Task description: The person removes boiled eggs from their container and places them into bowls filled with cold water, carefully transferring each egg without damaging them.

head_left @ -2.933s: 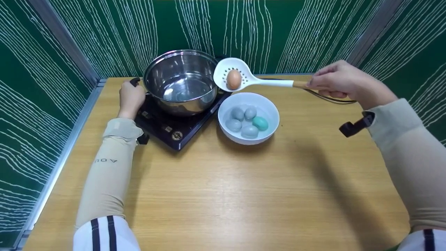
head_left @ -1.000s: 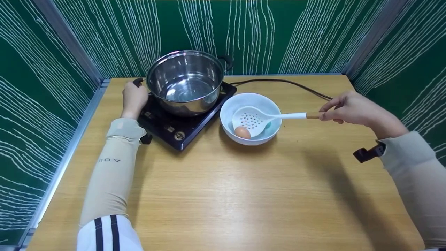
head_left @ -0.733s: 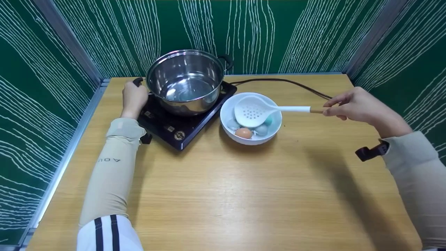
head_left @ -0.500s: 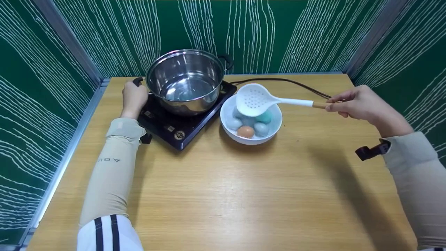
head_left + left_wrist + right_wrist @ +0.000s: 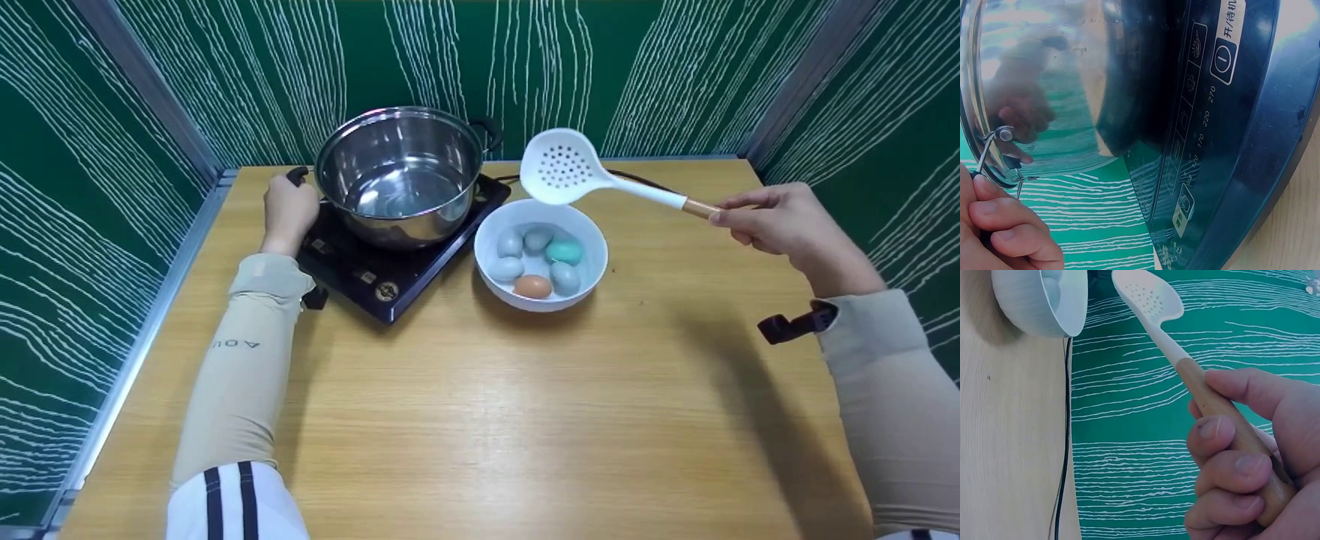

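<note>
My right hand [image 5: 780,225] grips the wooden handle of a white slotted spoon [image 5: 564,166]; in the right wrist view the fingers curl round that handle [image 5: 1224,422]. The spoon's bowl has nothing in it and hangs above the far rim of a white bowl [image 5: 540,300]. Inside the bowl lie several pale eggs [image 5: 507,268], a teal egg [image 5: 564,251] and, nearest the front, a brown egg [image 5: 532,286]. My left hand [image 5: 290,214] holds the black side handle [image 5: 297,175] of a steel pot [image 5: 405,225], its fingers curled in the left wrist view.
Under the pot is a black induction cooker [image 5: 375,281], its control panel [image 5: 1202,129] facing the front. A dark cable [image 5: 645,180] runs behind the bowl along the back of the wooden table [image 5: 480,420]. Green walls [image 5: 525,67] with white lines enclose the back and sides.
The brown egg has gone from the slotted spoon into the white bowl. My right hand has since raised the spoon up and back, out of the bowl. My left hand keeps its hold.
</note>
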The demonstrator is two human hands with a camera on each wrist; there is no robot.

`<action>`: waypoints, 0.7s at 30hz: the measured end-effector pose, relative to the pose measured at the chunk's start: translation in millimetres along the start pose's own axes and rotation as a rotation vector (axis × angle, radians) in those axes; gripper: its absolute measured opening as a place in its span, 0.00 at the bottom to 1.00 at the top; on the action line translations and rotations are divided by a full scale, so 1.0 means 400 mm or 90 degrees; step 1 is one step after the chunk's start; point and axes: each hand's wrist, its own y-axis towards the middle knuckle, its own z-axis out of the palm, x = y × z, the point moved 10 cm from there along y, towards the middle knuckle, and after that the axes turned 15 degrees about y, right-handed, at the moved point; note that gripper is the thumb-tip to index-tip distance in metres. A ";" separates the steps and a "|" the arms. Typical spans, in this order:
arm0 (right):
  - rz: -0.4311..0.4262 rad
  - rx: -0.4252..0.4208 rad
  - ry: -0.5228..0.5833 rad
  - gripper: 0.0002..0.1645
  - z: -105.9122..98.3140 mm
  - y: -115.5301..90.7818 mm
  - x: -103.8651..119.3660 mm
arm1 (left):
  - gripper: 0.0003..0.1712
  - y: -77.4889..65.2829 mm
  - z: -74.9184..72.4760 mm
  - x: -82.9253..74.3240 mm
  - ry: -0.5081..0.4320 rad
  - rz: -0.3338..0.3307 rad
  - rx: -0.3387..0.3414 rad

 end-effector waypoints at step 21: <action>0.008 -0.002 0.141 0.13 0.052 0.045 -0.105 | 0.08 0.003 -0.008 -0.008 0.017 0.016 -0.034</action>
